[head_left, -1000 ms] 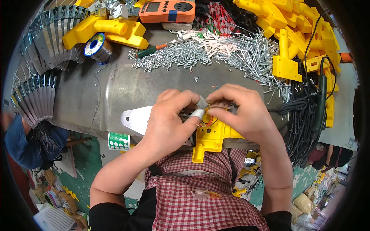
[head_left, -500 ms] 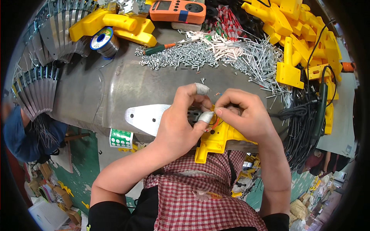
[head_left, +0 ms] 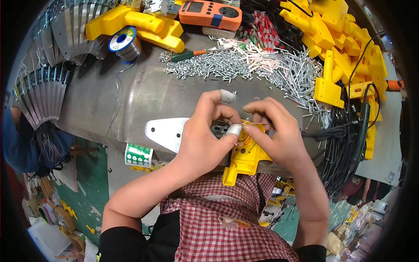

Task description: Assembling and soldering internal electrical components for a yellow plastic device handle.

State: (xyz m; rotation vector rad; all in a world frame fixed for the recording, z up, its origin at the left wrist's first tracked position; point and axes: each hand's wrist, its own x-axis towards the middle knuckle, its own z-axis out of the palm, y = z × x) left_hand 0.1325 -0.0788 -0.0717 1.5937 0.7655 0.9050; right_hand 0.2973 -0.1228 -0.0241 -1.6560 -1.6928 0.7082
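Observation:
A yellow plastic housing half lies inner side up at the near edge of the bench, below my hands. From its left side a flat pale metal plate with dark holes reaches out, partly under my left hand. That hand, with white tape on its thumb and a fingertip, pinches thin wires above the housing. Close beside it, my right hand has thumb and finger closed on a thin wire too. The exact ends of the wires are hidden by the fingertips.
Screws and nuts are heaped beyond my hands, with a green-handled screwdriver. A solder spool and an orange meter stand farther back. Yellow housings pile up at right, above black cables. A sticker roll hangs at the near edge.
My right hand has shifted slightly and its fingers have lifted, so the thin wire now shows between the hands. The whole view has slid a little to the right.

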